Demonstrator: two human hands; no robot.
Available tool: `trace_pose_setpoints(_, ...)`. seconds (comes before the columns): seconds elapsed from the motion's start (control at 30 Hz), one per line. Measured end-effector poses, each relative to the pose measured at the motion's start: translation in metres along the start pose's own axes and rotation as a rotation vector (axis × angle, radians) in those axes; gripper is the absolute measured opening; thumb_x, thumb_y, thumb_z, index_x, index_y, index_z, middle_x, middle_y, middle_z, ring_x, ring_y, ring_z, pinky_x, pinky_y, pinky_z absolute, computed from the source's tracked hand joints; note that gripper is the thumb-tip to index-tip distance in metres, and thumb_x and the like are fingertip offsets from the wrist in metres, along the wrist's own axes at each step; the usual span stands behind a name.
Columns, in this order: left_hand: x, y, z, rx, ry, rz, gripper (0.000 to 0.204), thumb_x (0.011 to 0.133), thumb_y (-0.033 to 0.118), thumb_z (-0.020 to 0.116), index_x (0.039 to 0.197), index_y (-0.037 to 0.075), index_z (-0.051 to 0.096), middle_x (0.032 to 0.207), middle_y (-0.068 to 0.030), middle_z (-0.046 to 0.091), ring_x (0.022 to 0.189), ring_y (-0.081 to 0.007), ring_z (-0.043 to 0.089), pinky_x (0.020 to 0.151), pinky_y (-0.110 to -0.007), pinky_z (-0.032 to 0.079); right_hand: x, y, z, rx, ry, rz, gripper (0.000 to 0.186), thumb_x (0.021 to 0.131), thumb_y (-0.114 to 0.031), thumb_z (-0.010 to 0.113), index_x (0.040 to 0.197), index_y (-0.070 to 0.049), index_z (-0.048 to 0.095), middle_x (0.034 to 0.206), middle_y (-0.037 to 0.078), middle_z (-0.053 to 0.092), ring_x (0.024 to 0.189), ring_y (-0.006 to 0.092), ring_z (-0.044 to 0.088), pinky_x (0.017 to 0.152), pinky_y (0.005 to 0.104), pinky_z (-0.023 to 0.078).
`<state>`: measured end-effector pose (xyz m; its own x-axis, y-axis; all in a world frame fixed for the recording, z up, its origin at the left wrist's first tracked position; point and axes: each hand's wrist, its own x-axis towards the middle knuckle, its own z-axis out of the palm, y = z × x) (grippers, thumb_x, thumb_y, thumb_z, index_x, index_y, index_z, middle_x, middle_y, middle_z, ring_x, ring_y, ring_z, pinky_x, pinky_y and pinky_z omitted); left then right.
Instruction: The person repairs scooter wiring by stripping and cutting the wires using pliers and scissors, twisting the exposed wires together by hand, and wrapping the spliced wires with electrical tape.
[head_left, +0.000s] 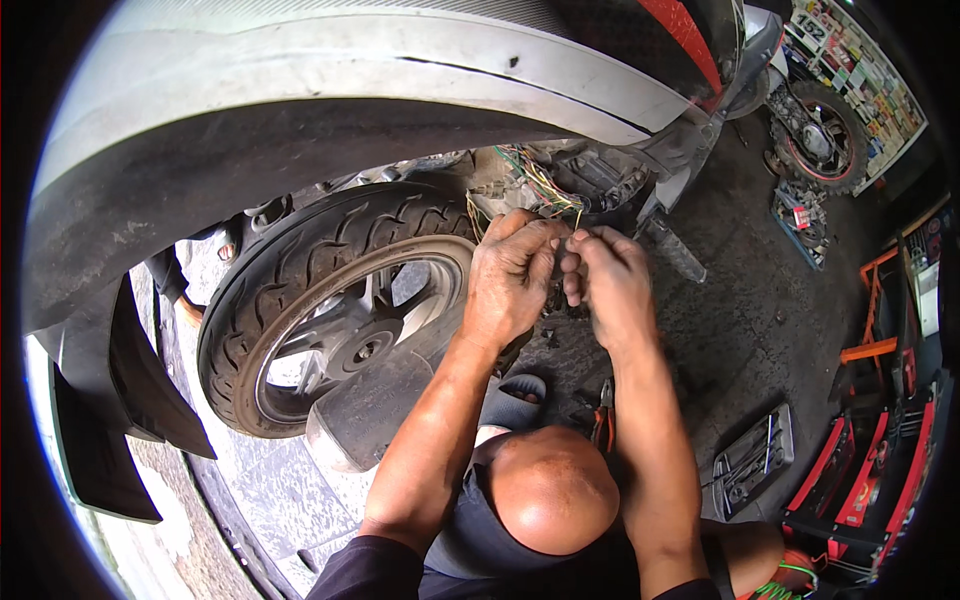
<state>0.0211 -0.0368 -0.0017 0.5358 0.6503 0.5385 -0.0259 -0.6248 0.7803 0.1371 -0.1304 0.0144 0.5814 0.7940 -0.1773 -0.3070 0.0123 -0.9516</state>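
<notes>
Both hands are raised close together in front of the scooter's exposed wiring [540,180], fingertips nearly meeting. My left hand [510,275] is closed, thumb pressed on the curled fingers; what it pinches is hidden. My right hand [612,280] is closed in a pinch too, and a thin yellowish wire [579,216] shows just above its fingertips. Left of my hands stands the scooter's wheel [340,310], with a dark muffler [375,405] in front of it. Green, yellow and other coloured wires hang out under the white body panel [350,60].
Pliers with orange-red handles [604,415] lie by my right forearm. A tray of wrenches [755,460] and a red-and-black tool rack [865,470] stand at the right. Another motorcycle's wheel [820,140] is at the far right. Another person's hand [188,311] shows beyond the tyre.
</notes>
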Motion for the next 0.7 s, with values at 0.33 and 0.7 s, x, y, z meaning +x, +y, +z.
trace_pose_setpoints(0.33,0.001,0.004,0.0,-0.012,-0.011,-0.017,0.014,0.097,0.001,0.066,0.107,-0.002,0.074,0.093,-0.0127,0.066,0.083,-0.0239,0.065,0.075,-0.035,0.052,-0.011,0.03,0.003,-0.509,0.271,-0.736,0.024,0.094,-0.008,0.072,0.117,-0.002,0.066,0.093,0.009,0.071,0.071,0.0171,0.069,0.06,0.0305,0.056)
trace_pose_setpoints(0.7,0.003,0.007,0.0,-0.035,-0.019,-0.047,0.015,0.093,-0.001,0.067,0.106,0.0,0.075,0.094,-0.0155,0.067,0.089,-0.0328,0.065,0.08,-0.04,0.053,0.002,0.021,0.0,-0.858,0.306,-1.069,0.016,0.093,-0.005,0.074,0.107,0.001,0.071,0.104,0.016,0.073,0.09,0.0333,0.073,0.079,0.0403,0.06)
